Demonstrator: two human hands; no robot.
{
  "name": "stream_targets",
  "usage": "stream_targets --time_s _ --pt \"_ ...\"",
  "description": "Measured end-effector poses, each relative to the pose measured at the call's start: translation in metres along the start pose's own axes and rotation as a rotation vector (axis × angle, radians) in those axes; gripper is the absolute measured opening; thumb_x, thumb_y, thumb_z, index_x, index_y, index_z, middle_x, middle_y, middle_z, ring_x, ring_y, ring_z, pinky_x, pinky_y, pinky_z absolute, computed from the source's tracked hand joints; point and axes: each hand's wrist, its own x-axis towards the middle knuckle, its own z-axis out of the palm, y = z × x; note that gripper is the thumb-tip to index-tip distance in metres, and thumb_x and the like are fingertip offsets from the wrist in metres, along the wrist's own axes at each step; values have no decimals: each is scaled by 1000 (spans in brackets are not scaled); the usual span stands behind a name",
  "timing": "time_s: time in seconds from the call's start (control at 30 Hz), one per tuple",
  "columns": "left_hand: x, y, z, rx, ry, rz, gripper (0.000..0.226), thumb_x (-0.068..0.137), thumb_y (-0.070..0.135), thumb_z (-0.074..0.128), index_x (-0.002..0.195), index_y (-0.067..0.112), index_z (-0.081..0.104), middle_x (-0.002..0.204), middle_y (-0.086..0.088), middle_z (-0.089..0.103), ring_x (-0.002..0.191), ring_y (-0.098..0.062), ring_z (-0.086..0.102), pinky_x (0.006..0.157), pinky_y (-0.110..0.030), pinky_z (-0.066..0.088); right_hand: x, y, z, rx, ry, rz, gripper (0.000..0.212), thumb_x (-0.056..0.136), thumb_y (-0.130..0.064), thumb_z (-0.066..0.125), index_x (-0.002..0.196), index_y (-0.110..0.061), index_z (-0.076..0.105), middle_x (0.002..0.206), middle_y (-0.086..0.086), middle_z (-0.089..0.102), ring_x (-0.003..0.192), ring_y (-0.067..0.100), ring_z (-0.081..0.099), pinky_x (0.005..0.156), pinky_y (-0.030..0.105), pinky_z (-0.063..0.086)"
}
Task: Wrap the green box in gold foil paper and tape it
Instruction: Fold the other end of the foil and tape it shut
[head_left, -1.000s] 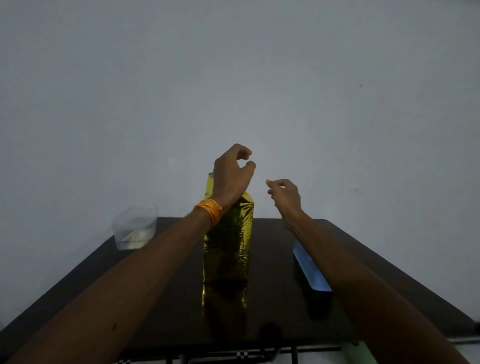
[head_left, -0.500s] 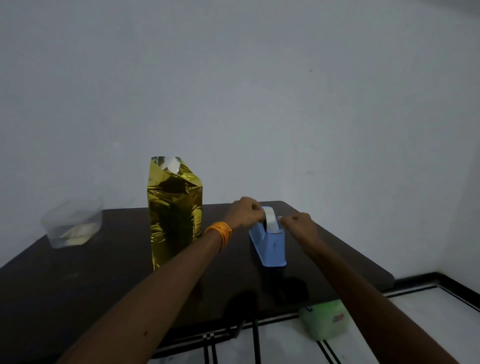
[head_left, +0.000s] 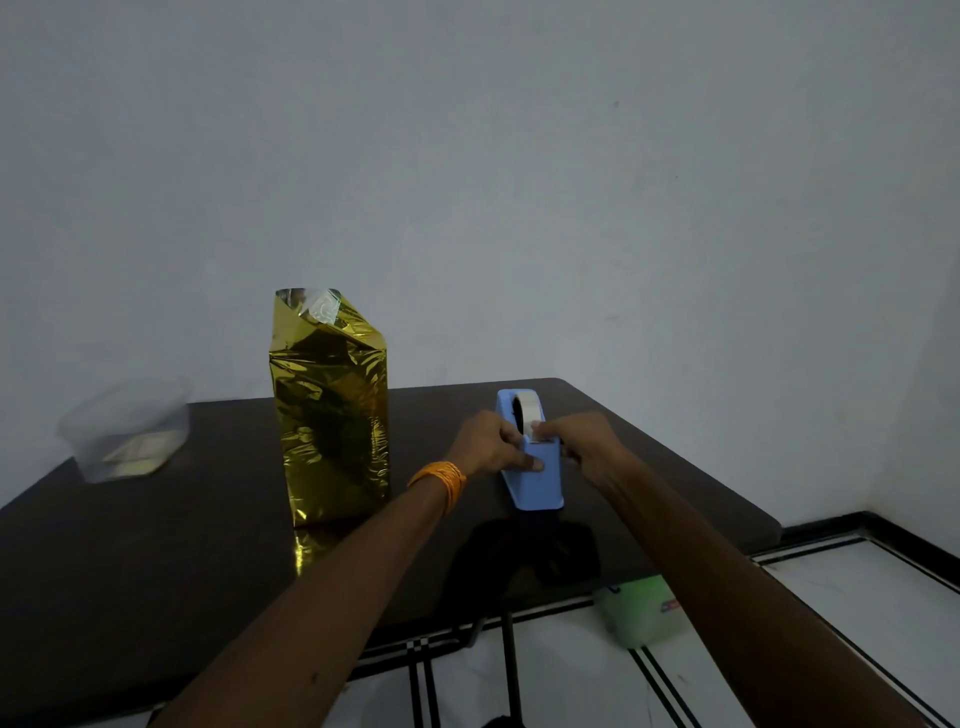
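A tall box covered in gold foil paper stands upright on the dark table, its top folded with a clear strip of tape showing. To its right sits a light blue tape dispenser with a white tape roll. My left hand, with an orange band on the wrist, grips the dispenser's left side. My right hand pinches the tape end at the dispenser's cutter. The green of the box is hidden under the foil.
A clear plastic container stands at the table's back left. Under the table's right edge, on the white tiled floor, lies a pale green object. A plain wall rises behind the table.
Both hands left the top of the foil-wrapped box and came down onto the tape dispenser. My view swung right, so the box now sits to the left.
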Motion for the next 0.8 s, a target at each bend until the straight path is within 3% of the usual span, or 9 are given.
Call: stream_targets --time_s 0.07,0.13,0.27,0.47,0.6,0.67,0.8 --pt "0 0 2 8 2 2 32 71 30 87 83 3 76 87 -10 71 73 -16 58 64 -30 46 4 -2 3 -70 43 -76 18 81 -14 79 84 1 71 89 16 72 76 26 69 65 35 59" --pt "-1 0 3 6 5 5 33 71 30 86 89 4 76 91 -8 71 78 -16 60 65 -28 46 2 -5 6 -184 67 -170 18 84 -18 76 78 -1 72 88 15 73 81 25 69 76 37 56" --pt "-4 -4 7 -35 52 17 38 71 29 87 97 4 75 102 -10 73 87 -22 66 68 -30 49 -10 -6 8 -181 143 -265 26 82 -16 77 61 -5 68 67 12 67 60 18 58 61 32 47" --pt "-6 -5 9 -39 77 33 39 71 27 87 96 1 74 102 -10 73 90 -24 67 70 -32 51 -25 6 5 51 159 -191 22 81 -16 79 63 -9 69 74 13 71 57 16 59 45 25 38" --pt "-7 -6 12 -46 92 35 34 71 27 86 91 2 74 99 -10 73 85 -20 65 65 -28 45 -33 22 7 120 169 -113 23 81 -19 80 65 -7 68 78 15 72 58 19 61 44 24 39" --pt "-8 -6 13 -33 106 43 35 72 29 86 87 0 74 96 -14 73 86 -25 66 67 -36 51 -35 30 9 134 175 -110 25 81 -19 81 64 -6 67 80 20 72 62 24 62 44 25 39" --pt "-7 -9 14 -12 121 74 37 72 31 86 81 -2 72 92 -19 72 87 -31 67 73 -43 52 -39 35 10 99 178 -123 26 84 -19 78 65 -4 67 78 20 68 55 19 55 45 27 41"
